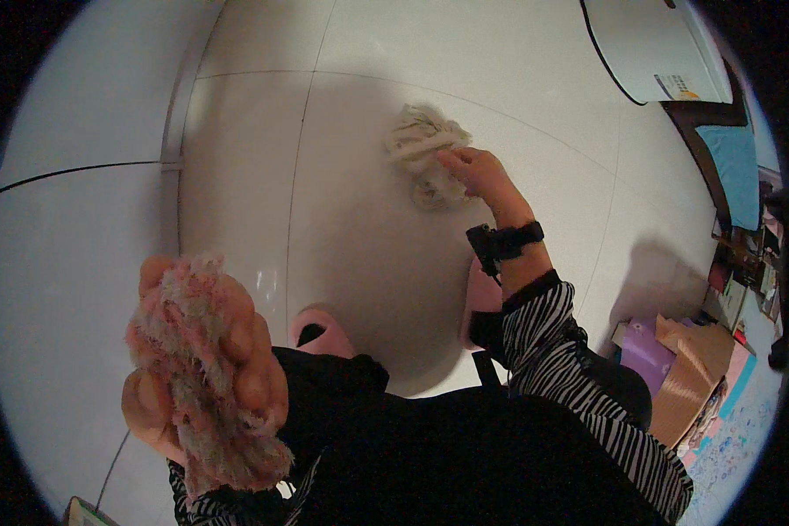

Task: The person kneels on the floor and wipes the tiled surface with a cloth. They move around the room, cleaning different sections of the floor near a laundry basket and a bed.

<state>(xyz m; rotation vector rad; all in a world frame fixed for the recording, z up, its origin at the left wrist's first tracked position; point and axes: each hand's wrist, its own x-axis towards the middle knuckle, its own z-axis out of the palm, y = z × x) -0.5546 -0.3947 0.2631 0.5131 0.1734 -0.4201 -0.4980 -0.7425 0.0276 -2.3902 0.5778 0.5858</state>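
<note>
A bunched, fluffy pink-and-grey cloth (200, 368) is clasped in my left hand (253, 355), raised close to the camera at the lower left. Its pile sticks out between the curled fingers and thumb. Farther ahead, a crumpled beige cloth (424, 141) lies on the pale tiled floor (361, 263). My right hand (480, 172) reaches down to it, with the fingers closed on its right side. The fingertips are partly hidden in the folds. A black strapped device (506, 242) sits on my right wrist, above a striped sleeve.
Smooth white panels (72, 263) run along the left. At the upper right stands a white container or appliance (657, 52) bearing a label. A blue cloth (733, 171) hangs at the right, with a cardboard piece (690, 375) and purple bag (644, 352) below. Pink slippers (329, 329) are on my feet.
</note>
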